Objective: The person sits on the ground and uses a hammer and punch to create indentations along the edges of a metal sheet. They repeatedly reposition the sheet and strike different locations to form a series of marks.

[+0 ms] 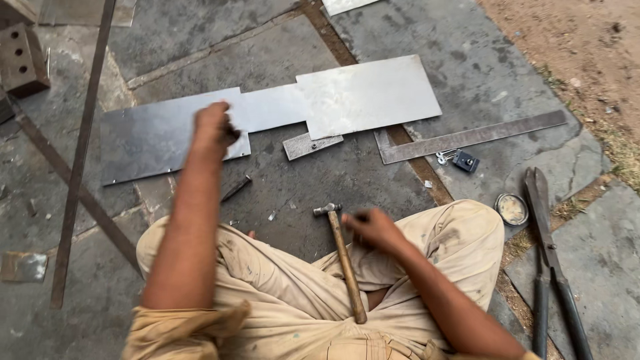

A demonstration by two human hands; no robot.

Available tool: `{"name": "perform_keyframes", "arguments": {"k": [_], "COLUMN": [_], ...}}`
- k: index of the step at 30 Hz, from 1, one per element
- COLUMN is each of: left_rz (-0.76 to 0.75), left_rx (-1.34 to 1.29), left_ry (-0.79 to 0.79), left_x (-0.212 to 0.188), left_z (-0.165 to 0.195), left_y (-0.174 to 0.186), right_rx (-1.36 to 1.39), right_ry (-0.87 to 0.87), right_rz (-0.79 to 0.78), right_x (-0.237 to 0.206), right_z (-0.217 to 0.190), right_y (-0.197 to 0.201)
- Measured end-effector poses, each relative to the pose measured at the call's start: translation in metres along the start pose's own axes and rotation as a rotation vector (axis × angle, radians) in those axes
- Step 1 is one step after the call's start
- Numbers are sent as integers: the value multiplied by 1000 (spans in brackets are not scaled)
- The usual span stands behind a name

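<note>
Steel sheet lies flat on the stone floor before us, and our left hand rests loosely curled over its near edge, gripping nothing we can make out. Our right hand hovers half-closed just beside the hammer, whose handle lies across our lap. Metal shears lie well apart, right of our knee.

An open-air metalworking spot on the ground: cut steel sheets lie on a stone-slab floor, with a hammer toward 6 o'clock, long-handled shears at 4 o'clock, a steel square at 2 o'clock, and bare dirt beyond.
</note>
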State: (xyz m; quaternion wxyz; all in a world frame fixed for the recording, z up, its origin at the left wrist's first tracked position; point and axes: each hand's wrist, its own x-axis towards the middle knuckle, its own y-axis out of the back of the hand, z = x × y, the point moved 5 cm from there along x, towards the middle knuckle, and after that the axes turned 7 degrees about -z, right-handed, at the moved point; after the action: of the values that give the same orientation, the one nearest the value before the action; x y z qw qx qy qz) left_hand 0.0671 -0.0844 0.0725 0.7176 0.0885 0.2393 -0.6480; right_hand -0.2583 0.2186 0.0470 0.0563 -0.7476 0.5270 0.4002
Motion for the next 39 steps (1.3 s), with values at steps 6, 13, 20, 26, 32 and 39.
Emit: {"name": "perform_keyframes", "arguments": {"k": [6, 13, 20, 26, 32, 39], "left_rz": [-107, -176, -142, -94, 103, -34], "left_rx": [392, 229, 421, 342, 536, 232], "left_ry": [163, 231, 329, 342, 262, 66], "left_x": [-24, 7, 17, 5, -4, 9], "left_z": [-127, -162, -165, -154, -119, -113], "left_y": [-83, -104, -129, -133, -117, -118], "right_rx": [843, 1242, 1247, 1241, 1213, 1198], "right_ry": [231, 397, 233, 261, 277, 295], "right_rz": [50, -54, 181, 203, 205, 185], "right_x": [112, 192, 224, 222, 215, 215], "right_z": [2, -6, 1, 0, 1, 5], "right_y": [84, 133, 136, 133, 127, 124]}}
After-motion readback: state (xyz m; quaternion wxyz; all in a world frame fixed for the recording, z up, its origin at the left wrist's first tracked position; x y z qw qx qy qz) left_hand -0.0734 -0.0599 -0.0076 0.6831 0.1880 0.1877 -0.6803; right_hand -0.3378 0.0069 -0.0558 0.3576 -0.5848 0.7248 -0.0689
